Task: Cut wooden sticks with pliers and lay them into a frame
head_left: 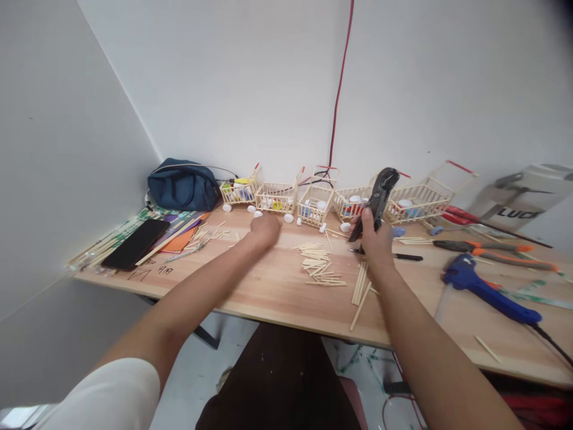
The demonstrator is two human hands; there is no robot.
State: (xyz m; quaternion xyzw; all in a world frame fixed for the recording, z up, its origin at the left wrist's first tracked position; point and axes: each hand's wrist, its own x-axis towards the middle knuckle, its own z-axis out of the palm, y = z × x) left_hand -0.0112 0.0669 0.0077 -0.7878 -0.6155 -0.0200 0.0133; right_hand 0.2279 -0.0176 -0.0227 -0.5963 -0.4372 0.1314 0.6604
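My right hand (377, 242) is wrapped around a black plier-like hand tool (382, 194), held upright above the table with its rounded end up. Beneath this hand lie a black pen-like tool (407, 257) and a few longer wooden sticks (359, 283). My left hand (265, 230) is curled into a fist low over the table, and its fingers and anything in them are hidden. Just behind it stands a small stick-built cart (276, 200) with white wheels. Between my hands lies a pile of short wooden sticks (316, 263).
More little carts (418, 202) line the wall. A blue bag (183, 185) and a dark phone (135, 243) sit left. Orange-handled pliers (483, 246), a blue glue gun (495, 292) with a cord and a blurred lettered container (523, 197) are right. A red cable (341, 77) hangs behind.
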